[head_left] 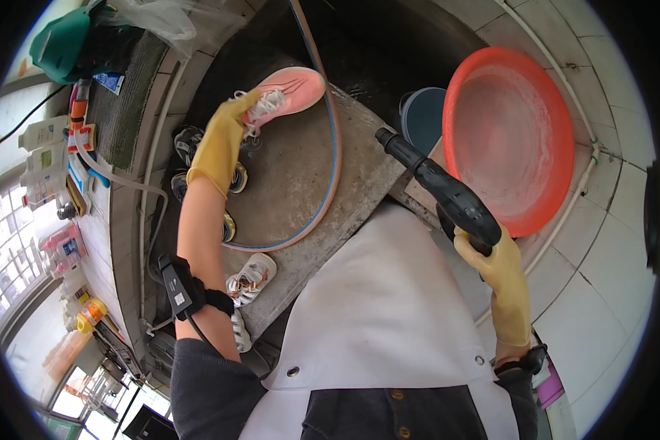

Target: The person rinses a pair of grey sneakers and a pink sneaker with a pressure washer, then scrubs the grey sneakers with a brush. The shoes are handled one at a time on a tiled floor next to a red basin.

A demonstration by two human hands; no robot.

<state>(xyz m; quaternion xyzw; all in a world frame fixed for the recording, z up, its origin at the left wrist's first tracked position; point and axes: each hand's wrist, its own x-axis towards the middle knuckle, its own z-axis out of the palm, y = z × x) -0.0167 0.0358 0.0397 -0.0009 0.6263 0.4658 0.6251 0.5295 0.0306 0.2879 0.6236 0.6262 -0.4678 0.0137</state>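
My left hand [226, 139], in a yellow rubber glove, is closed on the heel end of a pink sneaker [298, 89] with white laces. The sneaker is held above a grey concrete slab [290, 183], its toe pointing right. In my gloved right hand [504, 275] is the grip of a black spray gun [455, 199], its nozzle toward the upper left. No spray is visible from it. A tan hose [335, 158] with a blue stripe loops over the slab, passing by the sneaker's toe.
A large red basin [451, 117] stands at the right, beside a blue-grey bucket [423, 121]. Dark shoes [187, 143] and a white sneaker [254, 276] line the slab's left side. Bottles [44, 161] and a green device [60, 45] are along the left ledge.
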